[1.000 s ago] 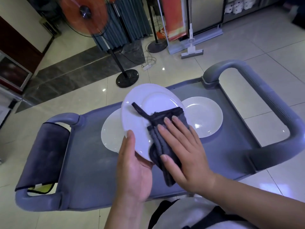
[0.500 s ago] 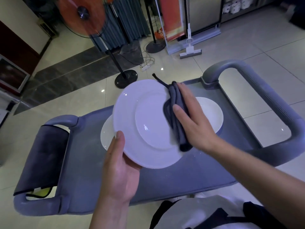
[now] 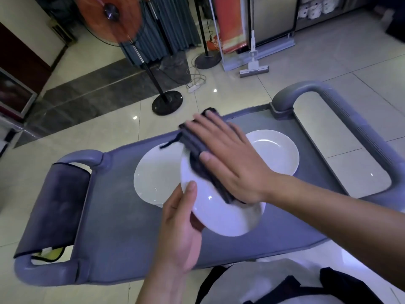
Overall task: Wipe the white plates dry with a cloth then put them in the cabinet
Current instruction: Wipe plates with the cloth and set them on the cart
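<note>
My left hand (image 3: 179,229) grips the near-left rim of a white plate (image 3: 221,218), thumb on top, holding it tilted above the grey cart top (image 3: 122,238). My right hand (image 3: 230,159) lies flat with straight fingers on a folded dark grey cloth (image 3: 197,150), pressing it onto the plate's upper part. A loose thread of the cloth hangs to the left. Two more white plates lie on the cart: one (image 3: 153,176) on the left, partly behind the held plate, and one (image 3: 278,152) on the right, partly behind my right hand.
The cart has a grey handle loop (image 3: 341,110) at the right and a padded dark end (image 3: 57,207) at the left. On the tiled floor beyond stand an orange fan (image 3: 109,18) on a black base (image 3: 167,103), a second stand and a mop (image 3: 254,69).
The held plate has tipped flatter and lower. My right hand swept the cloth from the plate's right side to its upper part, fingers now spread flat.
</note>
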Motion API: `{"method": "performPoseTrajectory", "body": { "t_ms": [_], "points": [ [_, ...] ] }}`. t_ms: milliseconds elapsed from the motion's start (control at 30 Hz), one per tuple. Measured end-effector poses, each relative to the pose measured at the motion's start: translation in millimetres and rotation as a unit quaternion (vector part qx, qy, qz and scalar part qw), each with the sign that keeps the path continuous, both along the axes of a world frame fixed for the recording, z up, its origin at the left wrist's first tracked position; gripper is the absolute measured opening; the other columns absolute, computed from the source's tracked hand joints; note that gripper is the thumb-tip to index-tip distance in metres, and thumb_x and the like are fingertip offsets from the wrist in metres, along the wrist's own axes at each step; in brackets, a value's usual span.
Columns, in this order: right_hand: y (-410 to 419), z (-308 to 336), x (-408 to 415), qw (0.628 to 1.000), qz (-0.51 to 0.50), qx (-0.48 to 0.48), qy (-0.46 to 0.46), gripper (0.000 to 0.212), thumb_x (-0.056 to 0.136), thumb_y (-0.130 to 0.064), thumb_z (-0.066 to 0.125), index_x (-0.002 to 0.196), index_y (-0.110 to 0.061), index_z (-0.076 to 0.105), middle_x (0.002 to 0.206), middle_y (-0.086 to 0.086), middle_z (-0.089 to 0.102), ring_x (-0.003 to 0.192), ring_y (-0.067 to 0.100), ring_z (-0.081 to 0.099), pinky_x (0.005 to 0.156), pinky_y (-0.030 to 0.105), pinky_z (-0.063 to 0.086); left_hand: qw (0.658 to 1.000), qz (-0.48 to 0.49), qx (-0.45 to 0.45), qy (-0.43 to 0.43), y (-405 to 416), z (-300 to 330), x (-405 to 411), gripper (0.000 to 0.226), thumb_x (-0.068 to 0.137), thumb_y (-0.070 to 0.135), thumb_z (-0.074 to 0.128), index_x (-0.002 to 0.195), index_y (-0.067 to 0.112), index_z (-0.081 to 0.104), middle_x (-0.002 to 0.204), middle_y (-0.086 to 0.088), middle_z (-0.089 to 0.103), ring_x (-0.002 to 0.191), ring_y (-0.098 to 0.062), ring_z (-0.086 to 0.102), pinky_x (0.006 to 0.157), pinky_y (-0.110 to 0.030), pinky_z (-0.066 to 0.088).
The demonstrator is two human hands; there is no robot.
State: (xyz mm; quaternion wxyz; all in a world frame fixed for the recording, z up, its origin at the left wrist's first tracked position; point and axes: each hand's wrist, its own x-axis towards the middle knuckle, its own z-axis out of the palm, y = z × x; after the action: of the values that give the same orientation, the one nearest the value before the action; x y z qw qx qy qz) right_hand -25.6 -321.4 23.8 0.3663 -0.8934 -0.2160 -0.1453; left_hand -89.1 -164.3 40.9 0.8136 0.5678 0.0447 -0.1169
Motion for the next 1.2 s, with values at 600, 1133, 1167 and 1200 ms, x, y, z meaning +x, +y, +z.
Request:
{"method": "performPoseTrajectory", "body": {
  "t_ms": [600,1133,1167,1200],
  "points": [
    [25,-45,-51,0.969,0.04,0.046,0.239,0.068,0.098,-0.052,0.039,0.158,-0.041,0.009,0.165,-0.025,-0.005,0.15,-0.005,-0.014,0.124,0.031,-0.003,0.989,0.081,-0.054,0.114,48,-10,30,0.051,0.097,0.041,0.05,0.141,0.017,0.058,0.133,-0.008,0.069,0.125,-0.025,0.064,0.093,-0.041,0.059],
    [8,-47,-89,0.704,-0.23,0.463,0.488,0.044,0.075,-0.002,0.081,0.117,-0.01,0.068,0.112,0.015,0.072,0.103,0.027,0.071,0.094,0.044,0.058,0.981,-0.068,-0.098,0.153,68,-39,55,0.035,0.098,0.035,0.049,0.126,0.023,0.067,0.123,-0.003,0.074,0.11,-0.017,0.071,0.081,-0.032,0.062],
    [6,-43,-96,0.696,-0.216,0.466,0.502,0.048,0.073,-0.003,0.08,0.119,-0.01,0.069,0.115,0.013,0.073,0.107,0.028,0.07,0.092,0.043,0.058,0.979,-0.074,-0.098,0.16,69,-42,55,0.037,0.097,0.036,0.05,0.128,0.022,0.066,0.123,-0.003,0.074,0.11,-0.017,0.071,0.08,-0.031,0.062],
    [2,-42,-102,0.693,-0.204,0.465,0.512,0.05,0.072,-0.005,0.078,0.121,-0.01,0.069,0.117,0.011,0.073,0.11,0.028,0.069,0.091,0.042,0.058,0.978,-0.076,-0.098,0.166,69,-44,55,0.038,0.096,0.036,0.051,0.128,0.022,0.066,0.122,-0.003,0.074,0.109,-0.016,0.071,0.077,-0.031,0.062]
  ]
}}
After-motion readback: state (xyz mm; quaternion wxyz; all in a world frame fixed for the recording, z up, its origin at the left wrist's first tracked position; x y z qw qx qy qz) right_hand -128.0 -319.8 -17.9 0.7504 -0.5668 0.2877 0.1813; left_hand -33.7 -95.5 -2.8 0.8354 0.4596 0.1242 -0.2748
